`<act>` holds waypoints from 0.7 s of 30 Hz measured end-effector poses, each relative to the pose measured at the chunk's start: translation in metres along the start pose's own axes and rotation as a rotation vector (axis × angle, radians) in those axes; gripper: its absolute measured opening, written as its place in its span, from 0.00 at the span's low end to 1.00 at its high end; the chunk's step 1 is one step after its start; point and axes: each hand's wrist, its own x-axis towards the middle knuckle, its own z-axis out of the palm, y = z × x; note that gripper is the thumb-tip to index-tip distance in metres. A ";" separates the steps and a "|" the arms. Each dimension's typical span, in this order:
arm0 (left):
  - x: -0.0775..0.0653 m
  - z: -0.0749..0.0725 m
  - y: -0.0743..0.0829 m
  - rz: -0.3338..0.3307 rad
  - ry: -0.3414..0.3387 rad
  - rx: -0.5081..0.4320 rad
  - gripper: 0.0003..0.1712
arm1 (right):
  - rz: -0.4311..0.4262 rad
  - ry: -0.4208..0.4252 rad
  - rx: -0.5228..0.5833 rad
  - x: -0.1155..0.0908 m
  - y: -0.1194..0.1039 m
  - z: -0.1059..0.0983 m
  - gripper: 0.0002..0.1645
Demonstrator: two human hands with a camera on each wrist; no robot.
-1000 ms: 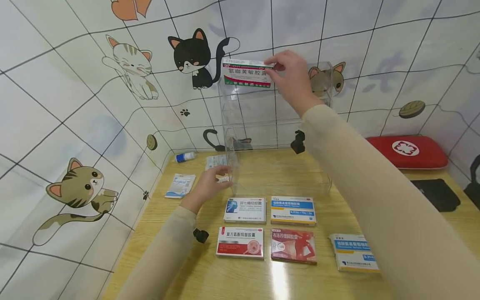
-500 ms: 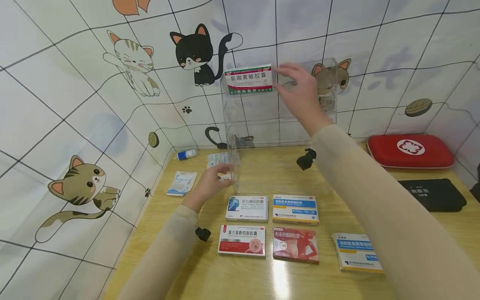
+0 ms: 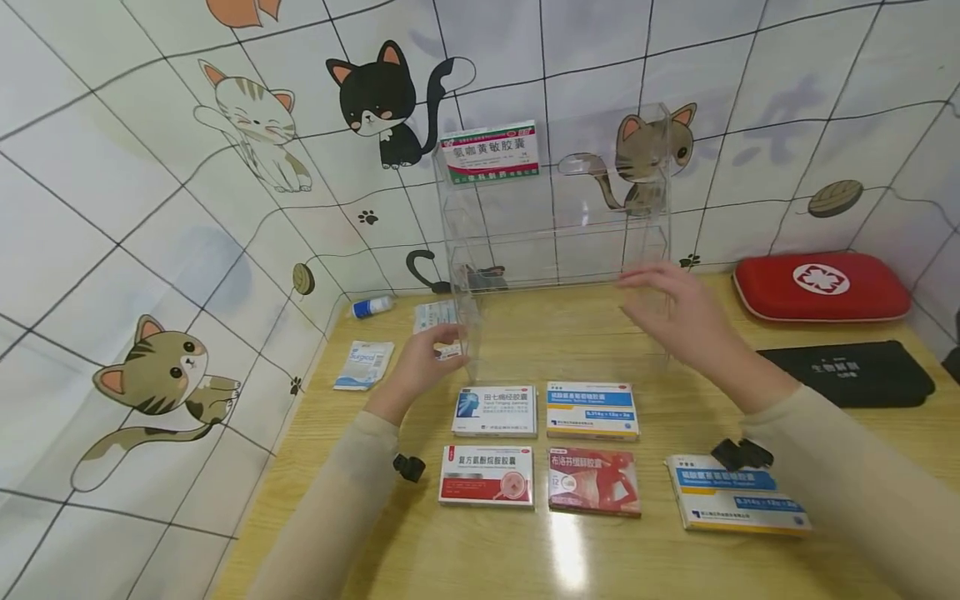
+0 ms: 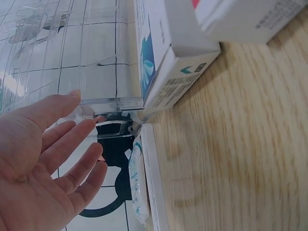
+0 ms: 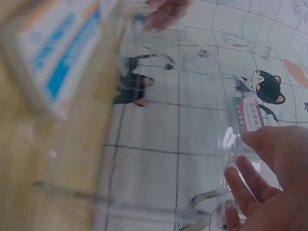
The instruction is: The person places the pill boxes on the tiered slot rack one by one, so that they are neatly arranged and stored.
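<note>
A clear acrylic tiered rack (image 3: 555,229) stands against the wall. On its top tier, at the left, leans a white, red and green medicine box (image 3: 491,155), also visible in the right wrist view. My left hand (image 3: 426,365) is at the rack's lower left side, its relaxed fingertips right at the clear panel. The right hand (image 3: 678,321) hangs before the rack's lower right, fingers loosely spread and holding nothing. Four-box layout in front: a white-blue box (image 3: 495,412), a blue-orange box (image 3: 591,410), a white-red box (image 3: 487,476) and a red box (image 3: 594,482).
Another blue-orange box (image 3: 738,496) lies at the right, under the right forearm. Behind it are a black pouch (image 3: 847,375) and a red first-aid case (image 3: 822,287). At the left lie a Surgical packet (image 3: 363,365) and a small blue-white bottle (image 3: 372,307).
My right hand has let go of the white, red and green box on the top tier and come down to the right. The left hand stays at the rack's side.
</note>
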 end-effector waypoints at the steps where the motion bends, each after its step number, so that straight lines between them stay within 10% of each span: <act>1: 0.000 0.000 0.000 -0.002 0.000 0.002 0.30 | 0.012 -0.026 -0.022 -0.011 0.005 -0.004 0.18; 21: -0.002 -0.001 0.002 0.007 -0.003 0.008 0.29 | 0.077 -0.356 -0.239 -0.175 0.092 -0.056 0.29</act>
